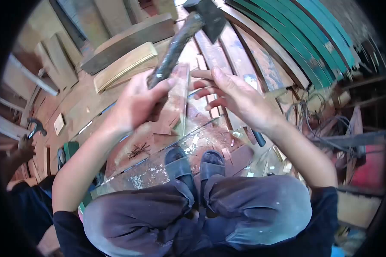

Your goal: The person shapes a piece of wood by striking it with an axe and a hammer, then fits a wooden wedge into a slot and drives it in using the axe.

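Note:
My left hand [142,100] is closed around the dark handle of a hammer [173,53], its black head raised at the top of the view. Slightly blurred, my right hand [233,94] is held out with its fingers apart and half curled, and I see nothing in it. Between the two hands stands a thin, narrow strip [184,103], apparently wood, close to the right fingertips; contact cannot be made out. Below my left hand, a small pile of nails [139,150] lies on the dusty reddish surface.
A co-worker's hand [25,147] holds a claw hammer [37,127] at the left. Wooden boards [126,66] lie ahead. Green slats [304,38] are stacked at the upper right, above tangled cables [315,111]. My sandalled feet [179,167] are below my hands.

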The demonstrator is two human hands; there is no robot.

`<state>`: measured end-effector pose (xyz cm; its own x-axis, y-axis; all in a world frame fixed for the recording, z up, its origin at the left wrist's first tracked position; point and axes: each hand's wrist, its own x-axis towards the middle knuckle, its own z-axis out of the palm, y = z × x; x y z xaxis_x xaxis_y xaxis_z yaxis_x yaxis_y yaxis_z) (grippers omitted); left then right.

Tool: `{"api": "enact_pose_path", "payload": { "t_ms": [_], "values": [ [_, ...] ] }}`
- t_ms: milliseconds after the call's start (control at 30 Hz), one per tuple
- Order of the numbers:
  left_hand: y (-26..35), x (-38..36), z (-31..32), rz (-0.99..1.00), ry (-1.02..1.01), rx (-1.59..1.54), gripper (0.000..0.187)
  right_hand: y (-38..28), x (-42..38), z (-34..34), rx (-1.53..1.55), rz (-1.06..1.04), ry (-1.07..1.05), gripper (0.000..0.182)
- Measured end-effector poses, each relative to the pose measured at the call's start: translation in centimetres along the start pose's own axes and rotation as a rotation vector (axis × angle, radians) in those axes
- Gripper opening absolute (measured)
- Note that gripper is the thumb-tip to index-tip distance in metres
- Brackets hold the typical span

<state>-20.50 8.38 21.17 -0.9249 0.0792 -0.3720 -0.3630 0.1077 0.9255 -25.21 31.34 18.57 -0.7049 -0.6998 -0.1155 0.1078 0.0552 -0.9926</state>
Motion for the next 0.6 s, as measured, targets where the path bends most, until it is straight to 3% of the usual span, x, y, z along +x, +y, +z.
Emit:
{"api": "enact_pose_path", "payload": {
  "t_ms": [67,167,233,333,467,533,600],
  "values": [
    [1.0,0.8,2.3,0.032,-0.083,0.026,0.020,1.1,-2.1,-1.1,0.061,-0.132,0.041,0.067],
    [-1.1,-0.5,3.2,0.144,-0.113,0.166,0.016,6.8,-9.3,-6.4,-0.217,-0.304,0.499,0.039],
    [-3.2,-1.5,2.5,-0.002,-0.026,0.178,0.021,11.3,-16.7,-11.1,-0.319,-0.102,0.885,0.034],
    [-3.9,-1.2,2.6,-0.128,-0.016,0.169,0.014,18.1,-29.4,-16.1,-0.626,0.220,1.143,0.025],
    [-5.8,-0.8,2.0,-0.218,0.008,0.112,0.018,26.1,-43.7,-16.7,-0.573,0.544,1.166,0.020],
    [-6.2,-0.6,1.8,-0.250,0.048,0.064,0.020,29.1,-47.1,-14.9,-0.536,0.670,1.156,0.020],
    [-6.9,-0.3,0.7,-0.227,0.103,0.152,0.022,32.3,-47.7,-12.9,-0.690,0.662,1.098,0.019]
  ]
}}
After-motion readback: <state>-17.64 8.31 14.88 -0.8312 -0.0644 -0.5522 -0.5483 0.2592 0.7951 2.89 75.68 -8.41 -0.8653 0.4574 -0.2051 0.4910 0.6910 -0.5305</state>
